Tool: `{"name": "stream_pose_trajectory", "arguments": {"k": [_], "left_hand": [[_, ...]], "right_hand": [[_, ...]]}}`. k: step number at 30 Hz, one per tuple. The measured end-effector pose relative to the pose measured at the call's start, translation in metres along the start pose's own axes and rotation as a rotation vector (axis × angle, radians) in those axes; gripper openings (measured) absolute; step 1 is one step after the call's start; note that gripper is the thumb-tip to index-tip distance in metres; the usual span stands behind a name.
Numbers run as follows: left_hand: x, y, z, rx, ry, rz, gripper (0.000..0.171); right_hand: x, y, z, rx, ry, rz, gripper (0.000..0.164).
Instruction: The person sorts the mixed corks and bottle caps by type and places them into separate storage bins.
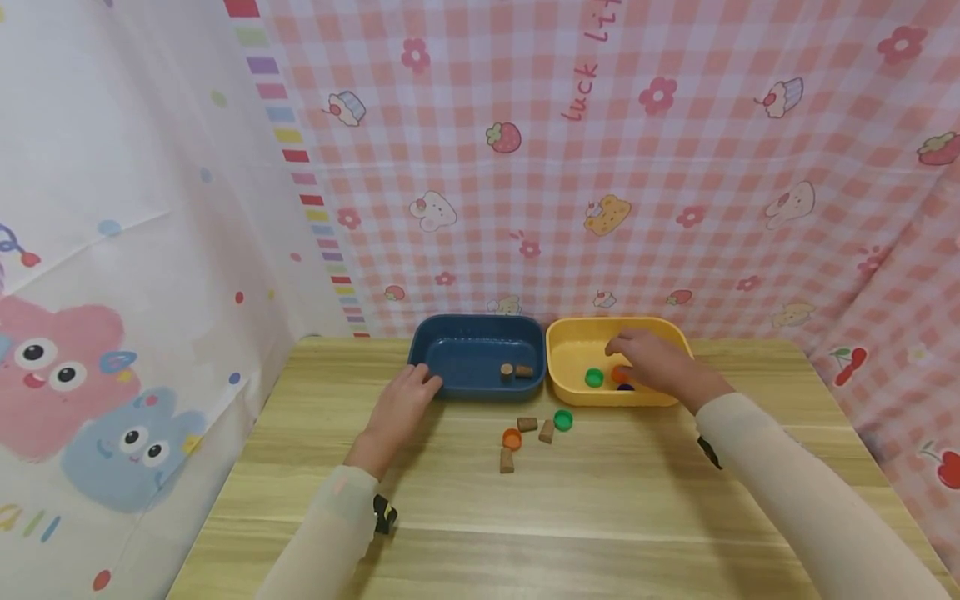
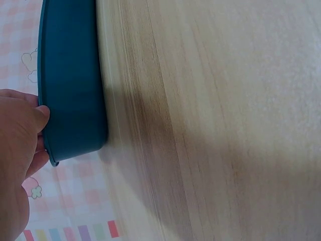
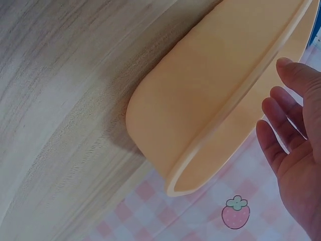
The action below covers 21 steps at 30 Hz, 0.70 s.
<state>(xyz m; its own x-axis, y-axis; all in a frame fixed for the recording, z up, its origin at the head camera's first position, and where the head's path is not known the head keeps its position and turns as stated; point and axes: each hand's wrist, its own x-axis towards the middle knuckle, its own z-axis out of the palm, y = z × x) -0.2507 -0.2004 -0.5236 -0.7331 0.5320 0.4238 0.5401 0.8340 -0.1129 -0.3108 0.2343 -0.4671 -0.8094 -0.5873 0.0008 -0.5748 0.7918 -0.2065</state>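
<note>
Fingers (image 2: pixel 38 162) of the left hand (image 1: pixel 400 408) pinch the near left rim of a blue basin (image 1: pixel 457 358) at the far edge of the table (image 1: pixel 570 517); two corks (image 1: pixel 507 372) lie inside. Nearer the front edge lie three more corks (image 1: pixel 547 431), an orange cap (image 1: pixel 512 439) and a green cap (image 1: pixel 563 420). Rightmost, a yellow basin (image 1: pixel 573 346) holds three more caps (image 1: pixel 594 377) under the right hand (image 1: pixel 660 363), its fingers loosely spread.
</note>
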Motion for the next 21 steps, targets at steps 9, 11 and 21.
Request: {"name": "stream_pose_trajectory", "arguments": {"k": [9, 11, 21], "left_hand": [[-0.001, 0.001, 0.0, -0.005, -0.009, -0.011, 0.022], [0.0, 0.001, 0.0, -0.005, -0.011, -0.012, 0.022], [-0.001, 0.001, 0.0, -0.003, -0.002, -0.012, 0.024]], "right_hand": [[-0.005, -0.01, -0.001, -0.009, 0.03, -0.026, 0.031], [-0.006, -0.012, -0.001, -0.016, 0.047, -0.056, 0.031], [-0.009, -0.032, -0.001, -0.035, 0.051, -0.104, 0.032]]}}
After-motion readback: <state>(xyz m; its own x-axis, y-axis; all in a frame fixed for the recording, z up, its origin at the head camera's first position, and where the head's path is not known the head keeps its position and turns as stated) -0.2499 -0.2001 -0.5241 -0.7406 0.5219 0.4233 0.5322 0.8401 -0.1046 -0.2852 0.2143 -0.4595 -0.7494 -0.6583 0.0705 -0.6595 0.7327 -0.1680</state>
